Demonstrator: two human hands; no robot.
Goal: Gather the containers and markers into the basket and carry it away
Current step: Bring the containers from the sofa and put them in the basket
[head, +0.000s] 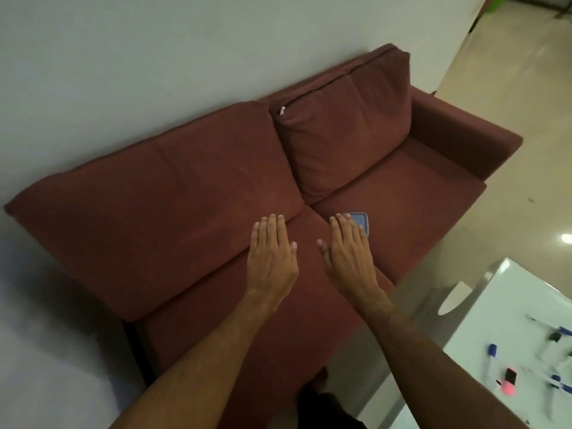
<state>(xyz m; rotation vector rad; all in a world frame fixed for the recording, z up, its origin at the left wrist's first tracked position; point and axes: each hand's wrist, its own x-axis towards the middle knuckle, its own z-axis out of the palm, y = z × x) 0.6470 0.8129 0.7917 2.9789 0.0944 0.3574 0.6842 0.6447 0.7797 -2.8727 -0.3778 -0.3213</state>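
A small blue-lidded container point(360, 222) lies on the seat of a dark red sofa point(192, 193), partly hidden behind my right hand point(348, 252). That hand is flat, palm down, fingers together, hovering over the container's near edge. My left hand point(272, 255) is held flat the same way a little to the left, above the seat gap, holding nothing. Several markers point(492, 356) lie scattered on a white table point(507, 292) at the lower right, among them a pink highlighter point(507, 386). No basket is in view.
The sofa stands against a pale wall point(154, 57), with two back cushions and an armrest point(464, 137) at its right end. Shiny beige floor point(510, 88) runs to the right. A white oval object point(453, 297) sits at the table's corner.
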